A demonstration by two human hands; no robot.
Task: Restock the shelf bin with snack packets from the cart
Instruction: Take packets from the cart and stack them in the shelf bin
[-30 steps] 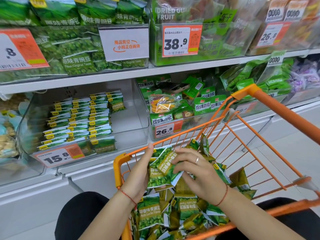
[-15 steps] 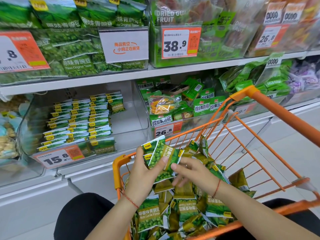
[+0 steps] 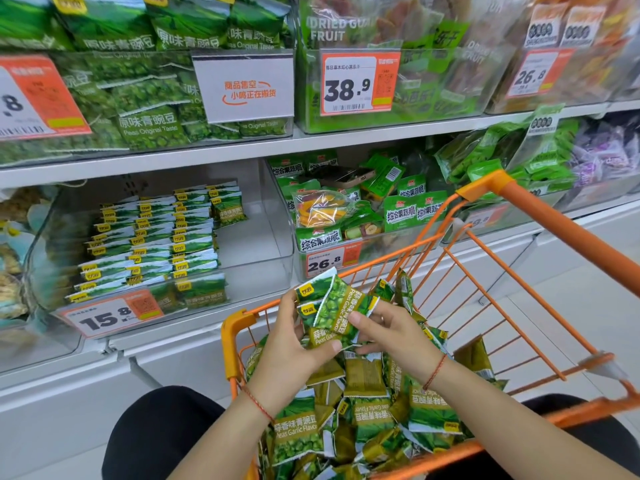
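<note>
An orange wire cart [image 3: 540, 223] holds a heap of green garlic-pea snack packets [image 3: 367, 420]. Above the heap my left hand [image 3: 294, 351] grips a small stack of these packets [image 3: 332, 310], fanned upward. My right hand [image 3: 391, 337] pinches the right edge of the same stack from the other side. The clear shelf bin [image 3: 263, 216] with the 15.8 price tag sits up and to the left; rows of the same packets [image 3: 152, 240] fill its left half, and its right half shows bare floor.
A neighbouring bin [image 3: 322, 261] tagged 26.8 holds mixed fruit-crisp bags, with a dark flat box lying on top. The upper shelf [image 3: 207, 154] carries larger pea bags and dried fruit. My knees in dark trousers flank the cart at the bottom.
Both hands have risen from the heap with the stack of packets. The stack is now more upright, and my right hand has shifted from on top of it to its right edge.
</note>
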